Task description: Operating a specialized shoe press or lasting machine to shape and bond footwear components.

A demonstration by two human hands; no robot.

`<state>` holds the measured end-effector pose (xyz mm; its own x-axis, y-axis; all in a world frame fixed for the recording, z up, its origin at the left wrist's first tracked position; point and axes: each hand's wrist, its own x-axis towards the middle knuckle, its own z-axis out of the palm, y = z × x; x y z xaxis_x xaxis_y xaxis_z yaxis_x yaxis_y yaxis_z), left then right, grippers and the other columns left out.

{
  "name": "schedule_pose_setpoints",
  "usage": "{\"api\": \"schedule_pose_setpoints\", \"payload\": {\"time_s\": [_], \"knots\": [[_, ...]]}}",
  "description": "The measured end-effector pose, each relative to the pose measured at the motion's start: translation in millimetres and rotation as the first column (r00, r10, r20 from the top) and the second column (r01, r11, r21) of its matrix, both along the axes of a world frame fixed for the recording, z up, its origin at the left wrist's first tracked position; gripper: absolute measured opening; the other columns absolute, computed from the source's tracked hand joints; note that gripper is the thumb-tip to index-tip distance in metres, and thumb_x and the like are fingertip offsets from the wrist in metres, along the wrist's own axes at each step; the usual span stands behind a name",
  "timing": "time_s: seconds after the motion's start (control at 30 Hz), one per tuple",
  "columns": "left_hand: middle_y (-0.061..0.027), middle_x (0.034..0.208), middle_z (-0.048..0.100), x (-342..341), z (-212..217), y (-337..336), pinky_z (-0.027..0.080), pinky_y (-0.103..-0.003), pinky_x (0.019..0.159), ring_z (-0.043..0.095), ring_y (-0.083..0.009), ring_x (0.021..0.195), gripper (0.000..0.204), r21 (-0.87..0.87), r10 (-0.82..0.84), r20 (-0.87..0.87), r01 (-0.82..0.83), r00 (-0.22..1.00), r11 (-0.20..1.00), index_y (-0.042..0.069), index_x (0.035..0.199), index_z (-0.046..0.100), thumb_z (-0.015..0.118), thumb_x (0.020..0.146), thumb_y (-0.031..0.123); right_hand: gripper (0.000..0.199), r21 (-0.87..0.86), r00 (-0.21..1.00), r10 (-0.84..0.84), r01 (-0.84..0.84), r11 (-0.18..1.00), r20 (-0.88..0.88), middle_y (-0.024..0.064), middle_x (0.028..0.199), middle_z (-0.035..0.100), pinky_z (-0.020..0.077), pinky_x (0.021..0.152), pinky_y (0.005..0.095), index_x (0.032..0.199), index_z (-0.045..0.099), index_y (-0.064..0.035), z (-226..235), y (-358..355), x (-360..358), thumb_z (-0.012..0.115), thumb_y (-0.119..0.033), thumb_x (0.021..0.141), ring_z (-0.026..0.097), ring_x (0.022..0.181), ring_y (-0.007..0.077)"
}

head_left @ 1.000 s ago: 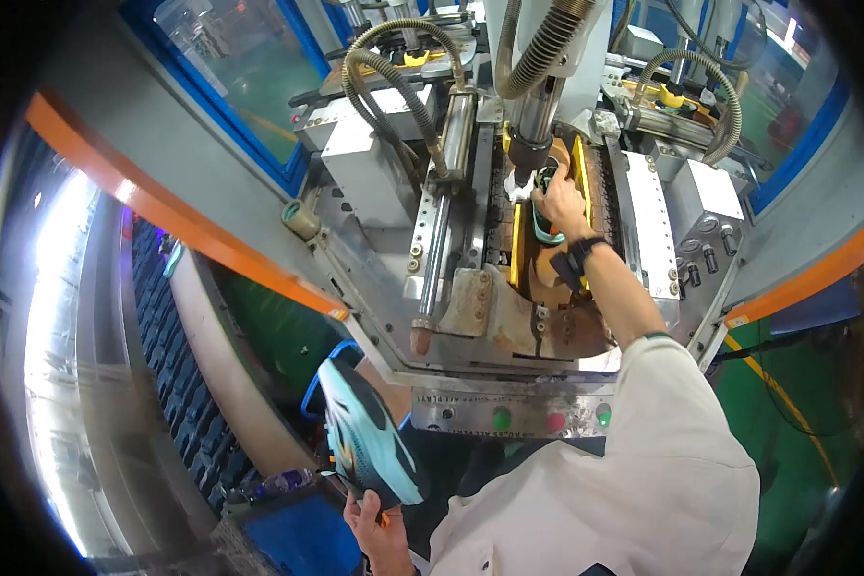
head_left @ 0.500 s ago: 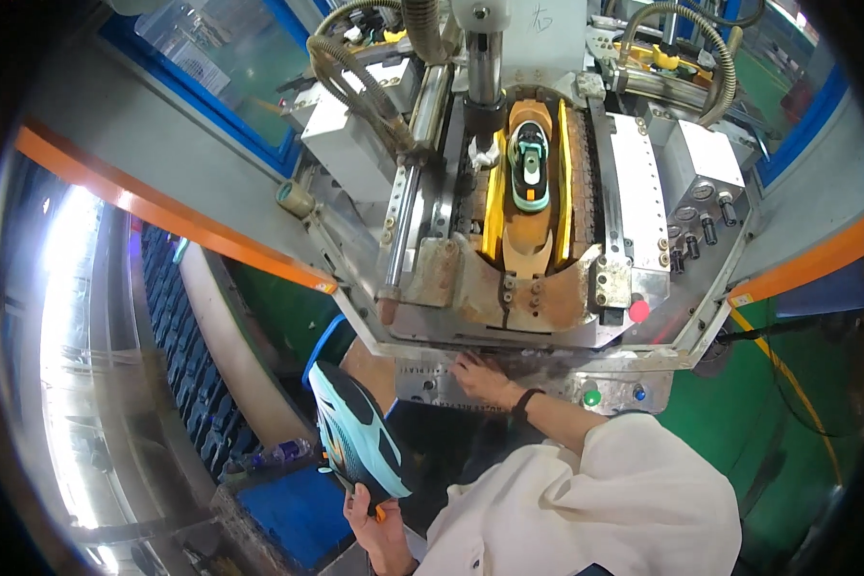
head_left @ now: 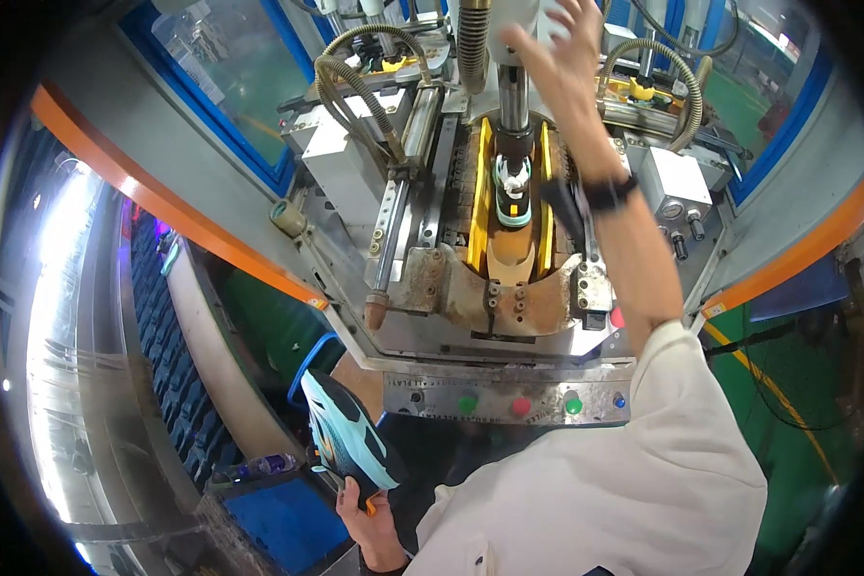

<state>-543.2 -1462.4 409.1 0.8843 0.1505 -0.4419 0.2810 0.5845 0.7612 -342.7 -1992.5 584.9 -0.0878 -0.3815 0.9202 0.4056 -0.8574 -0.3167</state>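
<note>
In my left hand (head_left: 370, 526), low in the view, is a turquoise and black sneaker (head_left: 348, 434), gripped at its heel end. An orange tab shows by my fingers. My right hand (head_left: 568, 58) is raised at the top beside the press's metal ram (head_left: 515, 101), its fingers spread and holding nothing visible. Under the ram, a second sneaker (head_left: 514, 211) sits in the press bed between two yellow side pads (head_left: 479, 226). The ram and a white scrap hide most of that shoe's upper. Whether my right fingers touch the machine, I cannot tell.
Along the press front runs a metal control panel (head_left: 494, 392) with green, red and blue buttons. White machine boxes (head_left: 344, 158) and ribbed hoses (head_left: 472, 48) flank the bed. At lower left are a blue-topped surface (head_left: 280, 523), a purple bottle (head_left: 271, 466) and a dark ridged belt (head_left: 168, 336).
My right hand has left the front control panel and risen to the ram, fingers spreading. The ram, seen beside the bedded shoe before, now covers it. My left hand still holds its sneaker.
</note>
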Motion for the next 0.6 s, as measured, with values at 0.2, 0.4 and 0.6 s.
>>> {"api": "schedule_pose_setpoints", "payload": {"time_s": [0.2, 0.4, 0.6], "knots": [[-0.0108, 0.107, 0.067, -8.7, -10.0, -9.6, 0.055, -0.041, 0.081, 0.067, -0.0267, 0.097, 0.033, -0.04, 0.018, -0.019, -0.019, 1.0, 0.999, 0.0, 0.116, 0.058, 0.068, 0.086, 0.012, 0.027, 0.194, 0.937, 0.239, -0.193, 0.962, -0.256, 0.0102, 0.086, 0.07, 0.0526, 0.064, 0.0335, 0.102, 0.066, -0.0003, 23.5, -16.5, 48.0, 0.071, -0.013, 0.078, 0.066, 0.076, 0.019], [-0.0089, 0.107, 0.068, -43.0, -6.8, 2.7, 0.054, -0.04, 0.081, 0.067, -0.0248, 0.097, 0.032, -0.039, 0.119, -0.021, -0.12, 0.993, 0.992, 0.003, 0.116, 0.059, 0.067, 0.087, 0.012, 0.035, 0.403, 0.7, 0.685, -0.579, 0.709, -0.201, 0.0066, 0.087, 0.069, 0.0525, 0.063, 0.0324, 0.114, 0.063, -0.0056, -10.0, -49.3, 76.9, 0.072, -0.014, 0.082, 0.064, 0.075, 0.0164], [-0.006, 0.1, 0.067, -112.9, -65.2, 64.4, 0.053, -0.043, 0.085, 0.065, -0.022, 0.094, 0.019, -0.051, 0.226, -0.204, -0.241, 0.952, 0.969, 0.004, 0.106, 0.064, 0.066, 0.089, 0.013, 0.021, 0.508, 0.456, 0.682, -0.456, 0.731, -0.572, 0.0047, 0.099, 0.06, 0.048, 0.081, 0.0295, 0.111, 0.062, -0.0051, -50.2, 111.1, 100.2, 0.064, -0.015, 0.093, 0.058, 0.094, 0.0157]]}}
